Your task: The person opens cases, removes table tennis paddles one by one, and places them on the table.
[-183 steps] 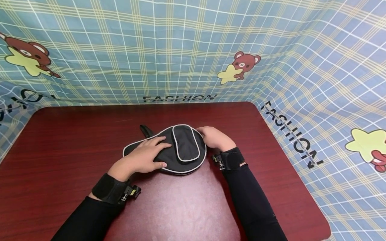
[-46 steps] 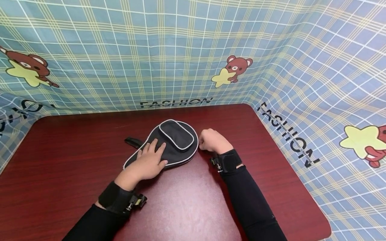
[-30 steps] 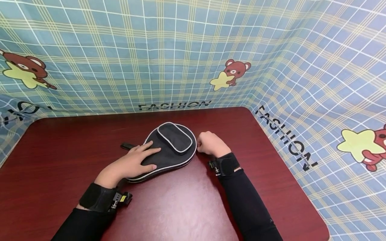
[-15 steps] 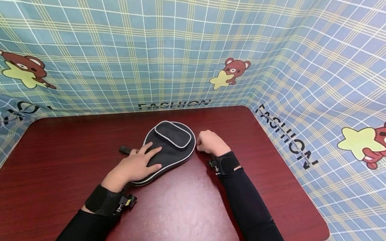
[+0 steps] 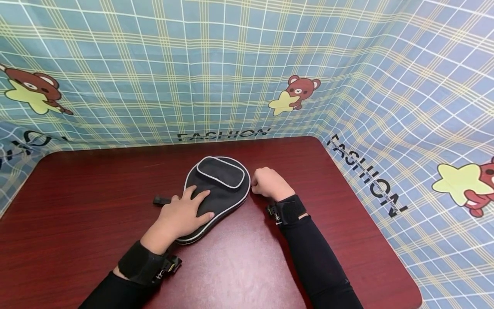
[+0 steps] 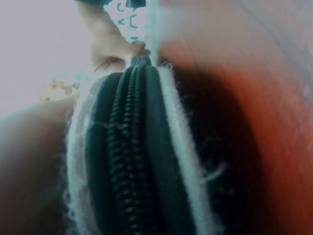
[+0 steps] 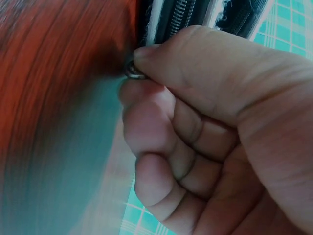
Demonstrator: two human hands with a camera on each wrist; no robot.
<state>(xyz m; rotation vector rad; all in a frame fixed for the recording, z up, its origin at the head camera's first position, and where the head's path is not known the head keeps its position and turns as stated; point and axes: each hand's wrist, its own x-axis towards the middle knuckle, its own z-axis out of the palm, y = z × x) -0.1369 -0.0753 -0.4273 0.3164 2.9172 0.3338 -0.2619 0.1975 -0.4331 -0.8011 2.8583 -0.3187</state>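
A black table tennis bat case [image 5: 227,197] with white piping and a raised pocket [image 5: 221,172] lies flat on the table, its narrow end toward the person. My left hand [image 5: 181,216] rests on that narrow part with fingers spread. At the round end's right edge, my right hand [image 5: 270,183] pinches a small metal zipper pull [image 7: 134,72] between thumb and curled index finger; the rest of the slider is hidden. Zipper teeth [image 6: 127,142] run along the case's side between two white edges in the left wrist view.
A short black strap [image 5: 161,200] sticks out from the case's left side. The dark red table [image 5: 96,184] has rounded corners. Plaid curtain cloth [image 5: 216,77] with bear prints hangs behind it and along the right.
The case has turned, its narrow end swinging from the left toward the person, with my left hand moving along on it. My right hand stays beside the round end, barely moving lately.
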